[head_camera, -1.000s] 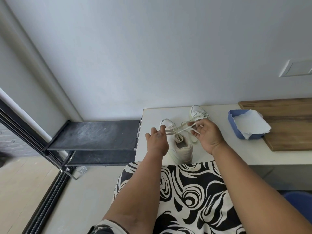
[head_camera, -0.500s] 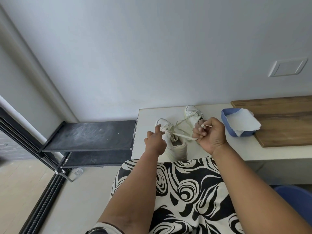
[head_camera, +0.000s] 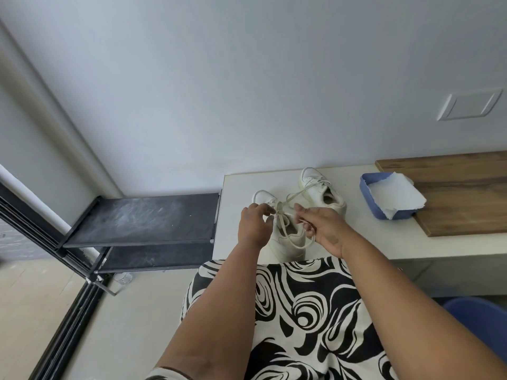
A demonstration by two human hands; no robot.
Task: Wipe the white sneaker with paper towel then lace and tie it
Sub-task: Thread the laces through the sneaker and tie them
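Pale grey wall, smooth and matt, backs a white surface with square edges. On it, near the front edge, stands the near white sneaker, toe toward the wall, its leather upper cream-tinted and its flat cream lace drawn up in loops over the tongue. The left hand curls at the shoe's left side, fingers pinched on the lace near the knot. The right hand sits at the right side, fingers bent and pressed on a lace strand. A second sneaker stands just behind and to the right, with a long lace strand reaching toward it. Further right, a blue rectangular tray holds a torn-edged paper towel and overlaps a wooden board with visible grain. A dark, dusty two-tier shelf stands to the left.
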